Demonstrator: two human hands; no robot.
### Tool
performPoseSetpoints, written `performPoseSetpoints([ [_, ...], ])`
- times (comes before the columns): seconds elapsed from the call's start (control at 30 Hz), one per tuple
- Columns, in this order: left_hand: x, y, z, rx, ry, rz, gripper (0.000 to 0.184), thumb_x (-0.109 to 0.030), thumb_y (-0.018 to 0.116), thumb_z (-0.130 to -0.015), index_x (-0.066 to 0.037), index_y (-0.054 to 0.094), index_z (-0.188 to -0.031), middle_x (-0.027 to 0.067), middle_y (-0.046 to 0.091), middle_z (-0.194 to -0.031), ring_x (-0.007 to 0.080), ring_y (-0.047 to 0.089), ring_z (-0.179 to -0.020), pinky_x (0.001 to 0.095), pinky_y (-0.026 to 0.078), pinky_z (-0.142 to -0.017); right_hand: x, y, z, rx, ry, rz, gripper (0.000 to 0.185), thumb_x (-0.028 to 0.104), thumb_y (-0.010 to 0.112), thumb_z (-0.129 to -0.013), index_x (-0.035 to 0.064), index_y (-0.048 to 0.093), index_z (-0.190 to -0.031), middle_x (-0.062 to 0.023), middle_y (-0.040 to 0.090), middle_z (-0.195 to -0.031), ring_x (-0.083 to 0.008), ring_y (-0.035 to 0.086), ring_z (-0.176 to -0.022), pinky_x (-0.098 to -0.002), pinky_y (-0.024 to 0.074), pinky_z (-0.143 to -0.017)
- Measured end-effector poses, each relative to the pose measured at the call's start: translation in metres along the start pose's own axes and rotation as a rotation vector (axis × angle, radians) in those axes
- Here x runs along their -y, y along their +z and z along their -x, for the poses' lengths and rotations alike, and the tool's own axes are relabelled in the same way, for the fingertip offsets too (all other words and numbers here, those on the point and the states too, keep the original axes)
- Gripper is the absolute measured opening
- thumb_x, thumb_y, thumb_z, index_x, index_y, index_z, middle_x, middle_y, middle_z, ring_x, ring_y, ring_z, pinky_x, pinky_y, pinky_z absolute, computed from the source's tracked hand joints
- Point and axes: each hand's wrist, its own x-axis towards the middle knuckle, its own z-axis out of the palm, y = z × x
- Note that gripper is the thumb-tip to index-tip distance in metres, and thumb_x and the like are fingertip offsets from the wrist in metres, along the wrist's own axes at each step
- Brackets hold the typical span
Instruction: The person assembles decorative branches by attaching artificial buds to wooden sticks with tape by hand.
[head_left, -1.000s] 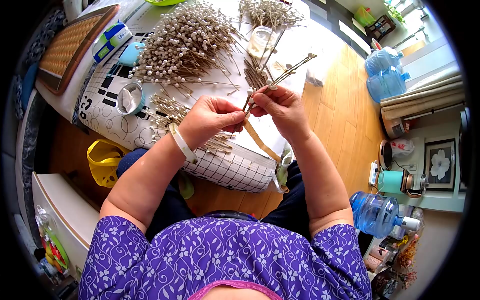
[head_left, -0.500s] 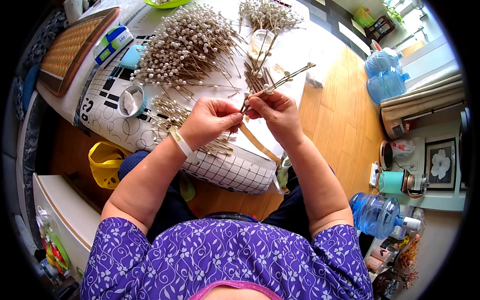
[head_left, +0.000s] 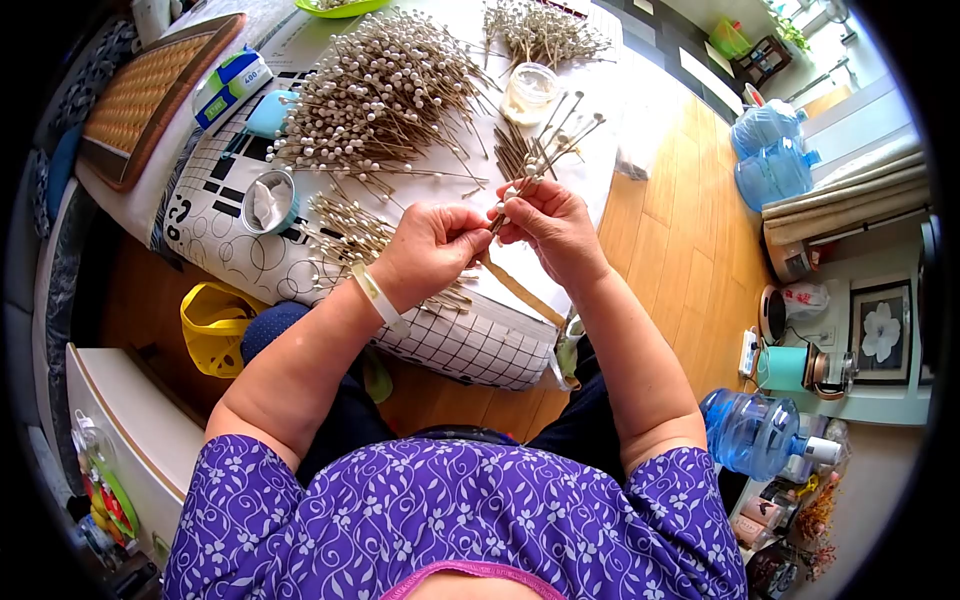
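Observation:
Between my two hands is a small bunch of thin brown stems (head_left: 549,142) with small round buds or beads, some white and some dark, at their ends. My right hand (head_left: 556,232) pinches the bunch near a white bead. My left hand (head_left: 430,252), thumb and fingers closed, grips at the lower end of the stems; the exact contact is partly hidden. Beyond my hands lie bare brown sticks (head_left: 510,150) beside an open jar (head_left: 531,90) with pale contents. Shorter white-tipped stems (head_left: 345,222) lie left of my left hand, partly behind it.
A large heap of white-tipped stems (head_left: 375,95) covers the table's middle, with another bunch (head_left: 545,35) at the back. A cup (head_left: 270,202) with white tissue, a blue box (head_left: 270,113) and a tissue pack (head_left: 232,90) are left. A yellow basket (head_left: 215,330) stands below.
The stems in my hands have tilted rightward and upward, their tips now more fanned out. My left hand has shifted slightly right; both hands stay closed together.

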Motion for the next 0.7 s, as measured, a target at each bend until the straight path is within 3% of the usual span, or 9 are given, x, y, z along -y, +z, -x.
performPoseSetpoints([
  [0.1, -0.001, -0.001, 0.001, 0.003, 0.061, -0.128, 0.011, -0.005, 0.056, -0.085, 0.004, 0.061, -0.086, 0.0010, 0.058, -0.068, 0.0046, 0.051, -0.061, 0.0187, 0.044, -0.056, -0.003, -0.004, -0.001, 0.042, -0.011, 0.021, 0.015, 0.010, 0.061, -0.082, 0.0021, 0.057, -0.094, -0.0085, 0.062, -0.080, -0.0130, 0.061, -0.069, -0.0242, 0.0517, -0.060],
  [0.33, 0.000, 0.001, -0.001, -0.025, 0.013, -0.068, 0.013, -0.006, 0.057, -0.084, 0.005, 0.061, -0.088, 0.0012, 0.058, -0.069, 0.0034, 0.050, -0.061, 0.0187, 0.043, -0.054, -0.003, -0.003, -0.001, -0.009, -0.170, 0.055, 0.013, 0.008, 0.060, -0.082, 0.0031, 0.058, -0.094, -0.0073, 0.063, -0.080, -0.0122, 0.061, -0.071, -0.0243, 0.0508, -0.063],
  [0.43, 0.000, 0.002, 0.002, -0.061, 0.067, -0.118, 0.013, -0.006, 0.057, -0.083, 0.004, 0.061, -0.089, 0.0052, 0.060, -0.071, 0.0095, 0.055, -0.060, 0.0227, 0.044, -0.055, -0.004, -0.005, -0.003, -0.040, -0.187, 0.053, 0.012, 0.008, 0.060, -0.082, 0.0032, 0.058, -0.094, -0.0075, 0.063, -0.081, -0.0121, 0.061, -0.071, -0.0243, 0.0506, -0.063],
  [0.5, 0.002, 0.002, 0.002, -0.122, 0.386, -0.480, 0.014, -0.005, 0.057, -0.080, 0.002, 0.061, -0.091, 0.0113, 0.061, -0.075, 0.0203, 0.059, -0.063, 0.0281, 0.046, -0.057, -0.006, -0.005, -0.002, -0.050, -0.199, 0.055, 0.012, 0.007, 0.060, -0.082, 0.0032, 0.058, -0.093, -0.0078, 0.063, -0.081, -0.0121, 0.061, -0.071, -0.0244, 0.0506, -0.063],
  [0.6, 0.004, 0.000, 0.002, -0.128, 0.349, -0.487, 0.013, 0.001, 0.055, -0.081, 0.006, 0.060, -0.092, 0.0105, 0.059, -0.076, 0.0134, 0.058, -0.064, 0.0239, 0.048, -0.057, -0.007, -0.001, -0.001, -0.097, -0.219, 0.036, 0.010, 0.006, 0.060, -0.082, 0.0025, 0.059, -0.091, -0.0082, 0.063, -0.081, -0.0124, 0.061, -0.070, -0.0242, 0.0509, -0.063],
  [0.7, -0.004, 0.002, 0.003, -0.143, 0.407, -0.598, 0.010, 0.001, 0.056, -0.079, 0.005, 0.060, -0.088, 0.0101, 0.058, -0.072, 0.0157, 0.058, -0.063, 0.0263, 0.047, -0.056, -0.011, 0.000, -0.003, -0.093, -0.217, -0.017, 0.010, 0.006, 0.059, -0.082, 0.0022, 0.058, -0.092, -0.0089, 0.063, -0.082, -0.0127, 0.061, -0.070, -0.0245, 0.0512, -0.063],
])
